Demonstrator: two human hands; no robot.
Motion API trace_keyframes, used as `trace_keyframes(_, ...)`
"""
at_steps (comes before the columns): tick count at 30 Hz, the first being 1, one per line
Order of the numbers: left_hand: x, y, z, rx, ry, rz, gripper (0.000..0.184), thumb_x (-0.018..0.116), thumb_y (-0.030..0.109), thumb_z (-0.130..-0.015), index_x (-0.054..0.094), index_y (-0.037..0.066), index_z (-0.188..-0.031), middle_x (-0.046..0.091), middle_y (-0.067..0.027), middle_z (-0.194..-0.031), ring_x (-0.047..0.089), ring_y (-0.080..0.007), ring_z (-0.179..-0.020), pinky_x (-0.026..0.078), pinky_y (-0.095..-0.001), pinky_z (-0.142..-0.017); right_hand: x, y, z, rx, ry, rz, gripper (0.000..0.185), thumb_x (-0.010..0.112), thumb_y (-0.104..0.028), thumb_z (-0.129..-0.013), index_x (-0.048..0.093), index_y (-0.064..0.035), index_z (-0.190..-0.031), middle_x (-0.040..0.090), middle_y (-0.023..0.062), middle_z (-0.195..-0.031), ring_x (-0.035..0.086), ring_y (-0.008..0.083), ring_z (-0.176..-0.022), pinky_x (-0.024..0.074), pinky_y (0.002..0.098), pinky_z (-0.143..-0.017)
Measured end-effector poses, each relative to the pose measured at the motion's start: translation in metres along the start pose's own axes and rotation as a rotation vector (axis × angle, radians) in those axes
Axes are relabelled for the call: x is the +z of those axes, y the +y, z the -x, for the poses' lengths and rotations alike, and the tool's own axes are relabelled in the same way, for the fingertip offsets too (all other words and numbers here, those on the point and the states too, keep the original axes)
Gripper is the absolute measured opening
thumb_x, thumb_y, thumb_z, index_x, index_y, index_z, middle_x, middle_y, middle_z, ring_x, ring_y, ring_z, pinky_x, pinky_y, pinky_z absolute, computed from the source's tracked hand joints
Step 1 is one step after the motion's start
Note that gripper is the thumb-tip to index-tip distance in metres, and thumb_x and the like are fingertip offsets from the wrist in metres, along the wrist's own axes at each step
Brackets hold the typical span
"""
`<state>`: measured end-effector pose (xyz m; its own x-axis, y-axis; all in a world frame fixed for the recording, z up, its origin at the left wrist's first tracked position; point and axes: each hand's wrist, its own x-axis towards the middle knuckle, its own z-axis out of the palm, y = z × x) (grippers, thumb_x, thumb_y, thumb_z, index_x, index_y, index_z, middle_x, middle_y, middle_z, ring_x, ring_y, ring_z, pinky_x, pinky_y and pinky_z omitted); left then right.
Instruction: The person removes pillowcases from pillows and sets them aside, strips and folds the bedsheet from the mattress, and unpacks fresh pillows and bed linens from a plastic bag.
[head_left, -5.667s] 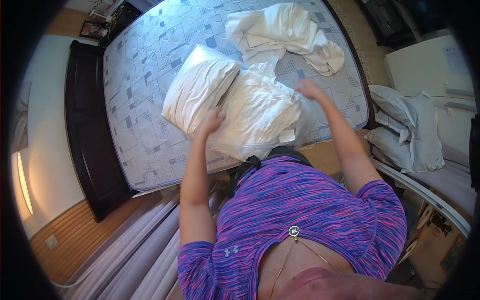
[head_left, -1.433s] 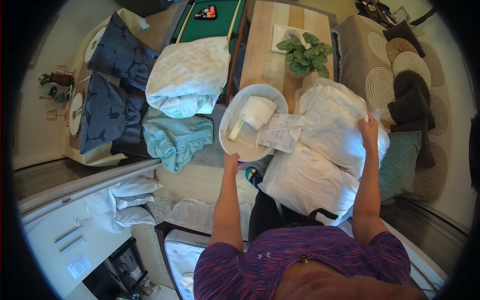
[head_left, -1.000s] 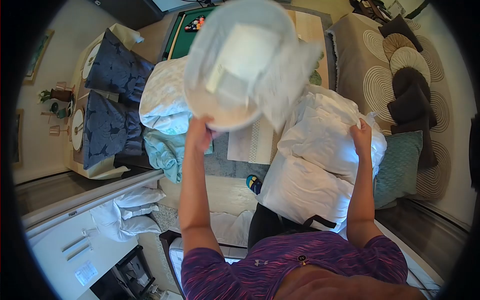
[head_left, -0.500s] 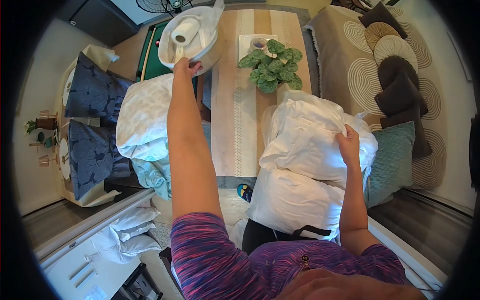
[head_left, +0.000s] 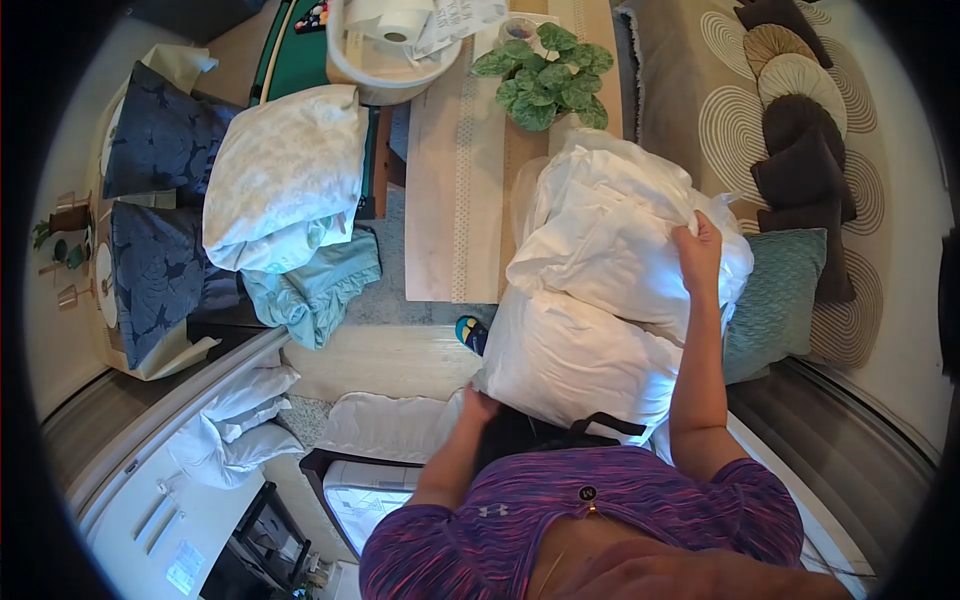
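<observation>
A bulky white bundle of bedding [head_left: 600,270] in a clear plastic bag rests against the front of my body. My right hand [head_left: 699,245] is closed on the upper right edge of the bag. Low at the bundle's left corner is my left hand [head_left: 480,405], partly hidden, its fingers too unclear to read. At the top, a white oval tub [head_left: 400,75] holding a white roll [head_left: 398,22] and a printed sheet [head_left: 458,20] stands at the corner of the green pool table [head_left: 297,65], apart from both hands.
A potted plant [head_left: 548,80] stands on the wooden table [head_left: 430,200]. Folded patterned bedding [head_left: 290,165] and teal cloth [head_left: 325,285] lie left. Dark chairs [head_left: 150,270] are further left. A sofa with cushions [head_left: 800,180] is right; a bed [head_left: 365,495] is lower left.
The tub has been let go near the pool table, and my left hand has come back down to the bundle's lower left. My right hand still grips the bag. The view has shifted.
</observation>
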<state>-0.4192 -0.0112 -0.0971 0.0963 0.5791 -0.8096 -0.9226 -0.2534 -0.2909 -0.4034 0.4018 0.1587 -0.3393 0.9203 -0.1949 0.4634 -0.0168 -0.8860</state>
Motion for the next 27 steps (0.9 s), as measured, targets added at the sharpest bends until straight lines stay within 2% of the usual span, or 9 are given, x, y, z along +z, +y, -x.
trace_keyframes(2,0.027,-0.030,-0.007,0.027,-0.156,0.034,0.050,0.027,0.039,-0.087,0.041,0.001,-0.117,0.045,-0.0126,-0.120,0.043,-0.0250,-0.110,0.030,-0.0414,-0.096,-0.001,-0.005,0.005,0.029,0.035,-0.037,0.024,0.046,0.000,-0.067,0.057,0.0019,-0.089,0.057,0.0007,-0.072,0.046,0.0039,-0.055,0.0362,0.0184,-0.049)
trace_keyframes(3,0.031,-0.036,-0.016,0.039,-0.167,0.034,0.050,0.027,0.039,-0.087,0.041,0.001,-0.117,0.045,-0.0127,-0.120,0.043,-0.0249,-0.110,0.030,-0.0413,-0.096,-0.001,-0.003,0.009,0.029,0.038,-0.034,0.024,0.046,0.000,-0.067,0.057,0.0019,-0.089,0.057,0.0007,-0.072,0.046,0.0039,-0.055,0.0362,0.0184,-0.049)
trace_keyframes(6,0.034,-0.040,-0.034,0.053,-0.166,0.028,0.050,0.027,0.039,-0.087,0.041,0.001,-0.117,0.045,-0.0130,-0.120,0.043,-0.0248,-0.110,0.031,-0.0411,-0.096,-0.005,0.001,0.003,-0.017,0.044,0.007,0.024,0.045,0.001,-0.067,0.057,0.0012,-0.087,0.054,-0.0012,-0.067,0.043,0.0028,-0.051,0.0339,0.0183,-0.046)
trace_keyframes(10,0.031,-0.052,-0.037,0.065,-0.176,0.017,0.050,0.027,0.039,-0.087,0.041,0.001,-0.117,0.045,-0.0133,-0.119,0.043,-0.0247,-0.110,0.031,-0.0408,-0.096,-0.002,-0.003,0.007,-0.014,0.060,0.012,0.022,0.047,-0.001,-0.065,0.056,-0.0010,-0.086,0.055,-0.0008,-0.069,0.044,0.0036,-0.051,0.0358,0.0186,-0.047)
trace_keyframes(16,0.040,-0.062,-0.051,0.054,-0.186,-0.028,0.050,0.028,0.039,-0.087,0.042,0.000,-0.117,0.045,-0.0138,-0.119,0.043,-0.0245,-0.110,0.031,-0.0403,-0.096,0.002,-0.013,0.013,-0.025,0.121,-0.075,0.025,0.046,0.000,-0.066,0.055,0.0024,-0.089,0.055,0.0009,-0.069,0.045,0.0050,-0.054,0.0363,0.0193,-0.050)
trace_keyframes(18,0.041,-0.061,-0.049,0.052,-0.176,-0.053,0.050,0.028,0.039,-0.087,0.042,0.000,-0.117,0.045,-0.0140,-0.118,0.043,-0.0245,-0.110,0.031,-0.0401,-0.095,-0.003,-0.018,0.017,-0.027,0.119,-0.101,0.027,0.047,0.001,-0.065,0.055,0.0035,-0.090,0.056,0.0031,-0.074,0.048,0.0078,-0.060,0.0383,0.0205,-0.056)
trace_keyframes(23,0.055,-0.031,-0.026,0.083,-0.131,-0.171,0.051,0.028,0.039,-0.087,0.042,0.000,-0.117,0.046,-0.0144,-0.118,0.043,-0.0243,-0.109,0.032,-0.0397,-0.095,-0.026,-0.047,0.054,0.059,0.167,-0.111,0.031,0.049,0.001,-0.064,0.054,0.0044,-0.094,0.057,0.0066,-0.082,0.052,0.0130,-0.071,0.0403,0.0231,-0.065)
trace_keyframes(27,0.085,0.041,0.022,0.200,-0.089,-0.368,0.051,0.029,0.039,-0.087,0.042,0.000,-0.117,0.046,-0.0148,-0.117,0.043,-0.0242,-0.109,0.032,-0.0394,-0.095,-0.049,-0.078,0.098,0.107,0.180,-0.171,0.032,0.052,-0.001,-0.068,0.051,0.0037,-0.100,0.057,0.0073,-0.084,0.054,0.0147,-0.075,0.0425,0.0251,-0.069)
